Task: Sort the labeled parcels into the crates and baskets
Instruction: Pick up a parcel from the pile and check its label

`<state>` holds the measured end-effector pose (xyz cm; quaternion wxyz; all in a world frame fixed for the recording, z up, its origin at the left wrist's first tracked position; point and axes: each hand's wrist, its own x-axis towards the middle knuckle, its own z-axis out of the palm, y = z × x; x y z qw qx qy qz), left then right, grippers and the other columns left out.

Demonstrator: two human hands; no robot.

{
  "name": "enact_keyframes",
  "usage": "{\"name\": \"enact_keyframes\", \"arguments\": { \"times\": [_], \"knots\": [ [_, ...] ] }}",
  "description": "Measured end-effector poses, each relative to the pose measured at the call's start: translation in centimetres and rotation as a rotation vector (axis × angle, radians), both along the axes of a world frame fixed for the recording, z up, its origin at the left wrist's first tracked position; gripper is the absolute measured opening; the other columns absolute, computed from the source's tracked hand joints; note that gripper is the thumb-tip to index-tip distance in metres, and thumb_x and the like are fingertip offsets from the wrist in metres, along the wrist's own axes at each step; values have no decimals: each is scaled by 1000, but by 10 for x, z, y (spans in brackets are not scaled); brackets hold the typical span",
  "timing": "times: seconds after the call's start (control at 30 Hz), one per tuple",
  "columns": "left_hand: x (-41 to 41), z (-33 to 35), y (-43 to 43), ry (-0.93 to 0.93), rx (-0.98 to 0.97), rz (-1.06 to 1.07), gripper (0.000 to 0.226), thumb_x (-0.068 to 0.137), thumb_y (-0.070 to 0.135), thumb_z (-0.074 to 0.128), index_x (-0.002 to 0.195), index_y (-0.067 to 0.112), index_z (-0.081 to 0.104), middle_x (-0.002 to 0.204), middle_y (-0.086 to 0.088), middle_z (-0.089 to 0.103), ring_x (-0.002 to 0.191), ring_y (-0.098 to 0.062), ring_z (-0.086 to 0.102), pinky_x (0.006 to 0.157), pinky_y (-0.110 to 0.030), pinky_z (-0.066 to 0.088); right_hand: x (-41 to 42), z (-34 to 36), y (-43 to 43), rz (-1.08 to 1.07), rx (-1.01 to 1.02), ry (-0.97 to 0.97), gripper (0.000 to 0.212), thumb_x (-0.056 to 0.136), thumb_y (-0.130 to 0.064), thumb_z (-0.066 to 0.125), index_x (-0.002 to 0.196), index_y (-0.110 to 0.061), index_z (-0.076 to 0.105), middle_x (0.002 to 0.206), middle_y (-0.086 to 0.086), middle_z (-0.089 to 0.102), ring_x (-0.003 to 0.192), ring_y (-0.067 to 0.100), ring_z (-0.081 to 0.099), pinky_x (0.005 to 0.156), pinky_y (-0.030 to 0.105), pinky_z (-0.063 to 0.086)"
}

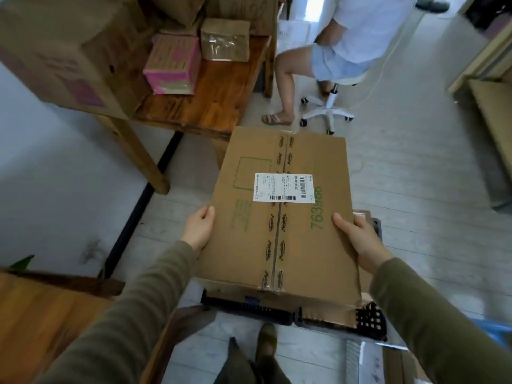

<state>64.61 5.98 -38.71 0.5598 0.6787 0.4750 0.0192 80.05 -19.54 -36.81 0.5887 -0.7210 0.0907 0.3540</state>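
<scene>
Cardboard parcel (pixel 279 239), label (pixel 284 187) up, clasped at both side edges by our left hand (pixel 198 231) and right hand (pixel 357 239), held over the black crate (pixel 249 306); placing step, we judge, next needing level lowering.

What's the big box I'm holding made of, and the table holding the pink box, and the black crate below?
The big box looks like matte brown corrugated cardboard, with printed tape along its seam. The table appears to be wood, stained reddish-brown, slightly glossy; grain shows. The black crate is probably moulded plastic, judging by its lattice wall.
</scene>
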Motion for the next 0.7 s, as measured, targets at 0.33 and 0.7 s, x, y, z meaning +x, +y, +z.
{"name": "enact_keyframes", "arguments": {
  "times": [0.33, 0.7],
  "knots": [
    [-3, -109, 45, 165, -96, -81, 49, 99, 36, 41, 142, 12, 42, 144, -12, 44, 130, -30, 43, 111, -46, 32, 10, -91, 29, -32, -57, 204, 30, 94, -19, 56, 123, -14, 49, 109, 8, 64, 92, 22, 62, 75, 36, 50],
    [-24, -185, 59, 213, -199, -58, 48, 99, 31, 42, 143, 10, 40, 144, -10, 44, 131, -28, 43, 112, -46, 32, -14, -179, 41, -54, -94, 244, 39, 97, -15, 50, 135, -9, 44, 127, 14, 58, 109, 28, 58, 85, 38, 48]
  ]
}}
